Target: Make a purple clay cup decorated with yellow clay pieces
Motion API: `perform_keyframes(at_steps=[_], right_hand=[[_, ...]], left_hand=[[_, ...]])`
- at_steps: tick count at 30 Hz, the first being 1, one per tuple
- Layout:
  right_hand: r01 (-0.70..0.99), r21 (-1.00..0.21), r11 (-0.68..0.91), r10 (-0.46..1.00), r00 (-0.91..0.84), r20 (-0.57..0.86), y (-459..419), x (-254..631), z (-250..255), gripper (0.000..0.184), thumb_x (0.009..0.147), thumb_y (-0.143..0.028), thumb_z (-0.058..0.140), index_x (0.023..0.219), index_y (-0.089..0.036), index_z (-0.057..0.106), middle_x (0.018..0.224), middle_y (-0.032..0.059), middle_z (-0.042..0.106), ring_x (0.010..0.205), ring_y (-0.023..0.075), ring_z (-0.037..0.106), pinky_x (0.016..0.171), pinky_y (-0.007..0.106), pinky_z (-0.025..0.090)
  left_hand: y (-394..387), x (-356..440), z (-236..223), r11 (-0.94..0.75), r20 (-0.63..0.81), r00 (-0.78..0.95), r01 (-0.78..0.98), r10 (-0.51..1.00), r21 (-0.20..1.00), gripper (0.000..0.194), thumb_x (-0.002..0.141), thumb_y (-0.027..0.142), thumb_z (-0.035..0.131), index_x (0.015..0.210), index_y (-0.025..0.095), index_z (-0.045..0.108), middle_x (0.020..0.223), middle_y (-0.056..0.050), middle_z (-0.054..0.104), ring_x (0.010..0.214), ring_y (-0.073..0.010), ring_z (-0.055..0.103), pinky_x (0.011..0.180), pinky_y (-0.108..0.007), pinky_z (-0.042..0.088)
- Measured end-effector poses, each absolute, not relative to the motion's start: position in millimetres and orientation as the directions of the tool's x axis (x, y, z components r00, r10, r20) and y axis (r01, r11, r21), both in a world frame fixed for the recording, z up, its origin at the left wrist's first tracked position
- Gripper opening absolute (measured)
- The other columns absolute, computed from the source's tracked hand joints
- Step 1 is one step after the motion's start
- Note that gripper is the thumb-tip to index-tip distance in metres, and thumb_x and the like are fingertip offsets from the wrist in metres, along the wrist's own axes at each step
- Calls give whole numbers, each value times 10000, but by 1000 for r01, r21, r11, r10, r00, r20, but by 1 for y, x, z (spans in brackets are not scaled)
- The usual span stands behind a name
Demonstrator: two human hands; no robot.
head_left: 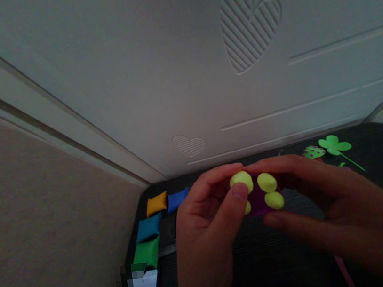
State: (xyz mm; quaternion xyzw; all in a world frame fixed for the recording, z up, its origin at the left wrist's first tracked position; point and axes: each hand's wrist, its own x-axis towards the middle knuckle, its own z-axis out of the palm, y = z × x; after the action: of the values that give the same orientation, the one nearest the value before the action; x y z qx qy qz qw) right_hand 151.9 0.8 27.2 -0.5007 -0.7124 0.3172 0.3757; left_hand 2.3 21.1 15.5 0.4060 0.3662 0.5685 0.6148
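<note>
Both of my hands hold a small purple clay piece [257, 200] studded with several yellow-green clay balls [267, 182], raised over a dark table [293, 262]. My left hand [204, 236] pinches it from the left, thumb pressed on one yellow-green ball [241, 181]. My right hand [332, 209] grips it from the right, forefinger over the top and thumb underneath. The back of the purple piece is hidden by my fingers.
Small clay packets lie at the table's left edge: orange [156, 203], blue [177, 199], teal [148, 228], green [147, 253]. A green clover cutout [335, 145] and a spotted shape [313, 151] sit at the far right. A white panel with embossed hearts [249, 21] stands behind.
</note>
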Motion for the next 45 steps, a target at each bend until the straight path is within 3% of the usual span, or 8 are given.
perform_keyframes(at_steps=[9,30,40,45], right_hand=[[440,-852,282,956,-203,212,1,152,28,486,751,-345,629,1213,-377,481,1139,-39,607,983,141,586,798,227,510],[472,-826,308,950,-198,241,2,152,27,461,747,-315,628,1191,-346,510,1152,-20,608,1001,156,586,822,251,497],[475,-823,311,949,-198,244,0,153,27,492,759,-321,617,1231,-349,479,1169,-16,597,1012,158,581,830,255,493],[472,-826,308,950,-200,240,2,151,27,465,759,-314,619,1204,-358,491,1160,-26,599,1011,155,579,837,254,490]], left_hand=[[21,4,15,22,4,62,-413,998,910,129,717,217,667,843,238,687,781,3,687,734,-114,633,620,-167,499],[25,3,13,55,-19,88,-433,996,900,232,710,206,666,937,249,653,916,-9,675,811,-129,618,664,-196,493],[25,4,15,28,21,106,-438,994,898,135,715,187,655,845,225,654,795,4,655,731,-107,589,639,-189,475],[22,5,17,26,14,87,-448,996,894,150,719,259,646,860,209,650,844,-17,649,783,-138,585,687,-231,471]])
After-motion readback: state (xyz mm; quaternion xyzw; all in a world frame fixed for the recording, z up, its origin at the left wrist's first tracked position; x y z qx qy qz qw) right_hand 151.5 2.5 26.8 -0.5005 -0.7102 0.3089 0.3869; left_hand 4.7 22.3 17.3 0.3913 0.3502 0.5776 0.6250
